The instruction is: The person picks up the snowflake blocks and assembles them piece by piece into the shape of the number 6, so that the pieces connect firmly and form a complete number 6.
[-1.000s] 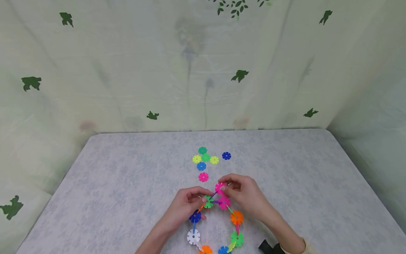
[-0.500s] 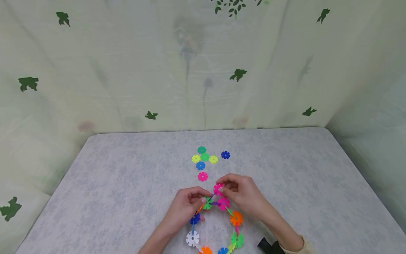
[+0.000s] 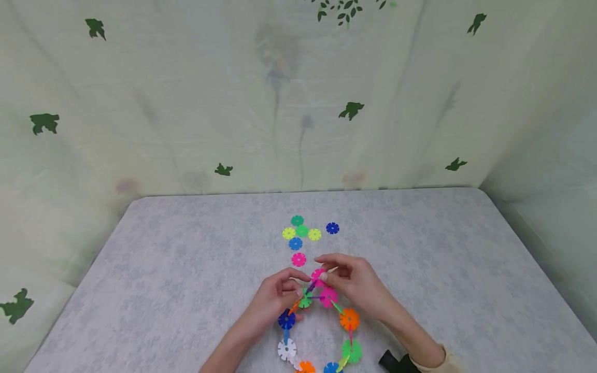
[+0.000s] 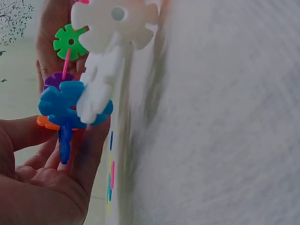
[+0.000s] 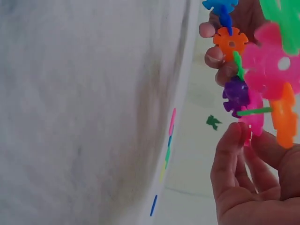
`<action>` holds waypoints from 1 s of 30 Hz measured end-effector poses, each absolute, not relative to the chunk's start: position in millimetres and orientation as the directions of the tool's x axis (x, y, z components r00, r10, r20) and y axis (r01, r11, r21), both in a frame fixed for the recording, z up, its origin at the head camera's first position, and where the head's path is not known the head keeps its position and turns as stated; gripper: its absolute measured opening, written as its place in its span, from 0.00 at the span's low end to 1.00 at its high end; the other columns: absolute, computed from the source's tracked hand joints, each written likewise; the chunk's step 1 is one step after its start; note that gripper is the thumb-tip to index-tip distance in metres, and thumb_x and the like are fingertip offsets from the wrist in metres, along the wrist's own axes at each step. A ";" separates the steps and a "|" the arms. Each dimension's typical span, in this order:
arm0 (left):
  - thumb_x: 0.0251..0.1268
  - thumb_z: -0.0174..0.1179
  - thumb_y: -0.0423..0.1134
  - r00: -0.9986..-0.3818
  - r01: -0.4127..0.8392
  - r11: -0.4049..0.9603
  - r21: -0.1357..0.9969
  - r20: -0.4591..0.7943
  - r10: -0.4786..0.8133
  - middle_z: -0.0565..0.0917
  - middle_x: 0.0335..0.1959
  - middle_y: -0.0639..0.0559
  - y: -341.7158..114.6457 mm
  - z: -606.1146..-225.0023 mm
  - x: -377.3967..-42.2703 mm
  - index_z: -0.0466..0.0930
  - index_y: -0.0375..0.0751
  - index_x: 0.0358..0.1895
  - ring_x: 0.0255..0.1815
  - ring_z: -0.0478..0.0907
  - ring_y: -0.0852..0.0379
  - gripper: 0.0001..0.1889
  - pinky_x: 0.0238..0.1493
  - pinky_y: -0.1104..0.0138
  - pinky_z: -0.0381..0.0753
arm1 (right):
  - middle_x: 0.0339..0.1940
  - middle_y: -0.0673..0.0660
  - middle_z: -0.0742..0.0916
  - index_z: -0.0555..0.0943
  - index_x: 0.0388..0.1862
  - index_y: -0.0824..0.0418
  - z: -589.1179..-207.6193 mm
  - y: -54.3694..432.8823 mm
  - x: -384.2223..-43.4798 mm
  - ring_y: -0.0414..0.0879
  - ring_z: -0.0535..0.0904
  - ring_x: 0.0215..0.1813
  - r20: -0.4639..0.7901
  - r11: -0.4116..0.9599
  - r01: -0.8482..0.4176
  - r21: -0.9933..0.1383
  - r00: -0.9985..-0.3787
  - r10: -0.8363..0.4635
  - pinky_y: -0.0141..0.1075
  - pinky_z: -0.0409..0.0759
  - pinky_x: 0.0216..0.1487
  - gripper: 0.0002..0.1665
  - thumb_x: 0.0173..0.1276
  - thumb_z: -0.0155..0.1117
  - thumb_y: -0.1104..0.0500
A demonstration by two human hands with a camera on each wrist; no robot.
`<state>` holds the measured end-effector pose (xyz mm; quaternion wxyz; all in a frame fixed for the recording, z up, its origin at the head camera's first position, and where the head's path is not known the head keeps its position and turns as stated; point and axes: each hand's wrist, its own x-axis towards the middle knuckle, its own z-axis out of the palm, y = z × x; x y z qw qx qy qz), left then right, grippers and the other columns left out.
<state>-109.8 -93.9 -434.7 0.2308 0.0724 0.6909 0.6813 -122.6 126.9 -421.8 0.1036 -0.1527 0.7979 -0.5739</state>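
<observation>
A loop of slotted snowflake discs joined edge to edge is held up between both hands. My left hand (image 3: 279, 298) pinches the loop near its green disc (image 3: 305, 300), beside an orange disc (image 4: 46, 123) seen almost edge-on. With thumb and fingers, my right hand (image 3: 358, 284) pinches a pink disc (image 3: 317, 277) at the top. A purple disc (image 3: 311, 287) runs between that pink disc and the green one. Another pink disc (image 3: 328, 297) sits just below. Down the sides come a dark blue disc (image 3: 286, 319), a white disc (image 3: 286, 349) and an orange one. The loop's bottom is cut off.
Loose discs lie flat on the grey table (image 3: 186, 269) beyond the hands: a pink disc (image 3: 299, 259), a blue disc (image 3: 296, 243), several green and yellow ones, and a dark blue disc (image 3: 332, 228) to their right. A patterned curtain (image 3: 186, 103) hangs behind the table.
The right hand's pink disc has shifted slightly left, closer to the green disc. The purple disc between them has turned to show more of its face. Both hands keep their pinch.
</observation>
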 end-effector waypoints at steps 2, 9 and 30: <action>0.68 0.56 0.29 -0.888 -0.182 0.077 0.980 -0.198 0.416 0.80 0.30 0.48 -93.9 -435.9 -110.1 0.77 0.34 0.55 0.28 0.76 0.53 0.14 0.34 0.63 0.82 | 0.47 0.52 0.86 0.82 0.56 0.61 -420.8 128.4 -124.2 0.44 0.84 0.39 0.010 0.321 -0.140 -0.937 -0.927 -0.374 0.34 0.82 0.41 0.17 0.69 0.65 0.63; 0.67 0.56 0.27 -0.873 -0.193 0.111 0.975 -0.223 0.435 0.82 0.34 0.46 -97.7 -432.9 -111.6 0.75 0.35 0.59 0.27 0.79 0.51 0.18 0.36 0.64 0.80 | 0.49 0.58 0.85 0.81 0.55 0.64 -421.7 140.9 -150.6 0.52 0.83 0.44 -0.010 0.354 -0.160 -0.921 -0.901 -0.433 0.41 0.83 0.44 0.15 0.74 0.60 0.59; 0.62 0.49 0.19 -0.853 -0.122 0.190 0.974 -0.200 0.482 0.75 0.43 0.44 -97.7 -435.0 -112.1 0.74 0.52 0.65 0.21 0.64 0.57 0.31 0.27 0.72 0.68 | 0.54 0.62 0.81 0.80 0.59 0.66 -436.0 158.6 -247.0 0.54 0.75 0.51 -0.030 0.660 -0.259 -0.705 -0.919 -0.393 0.46 0.75 0.50 0.21 0.66 0.64 0.67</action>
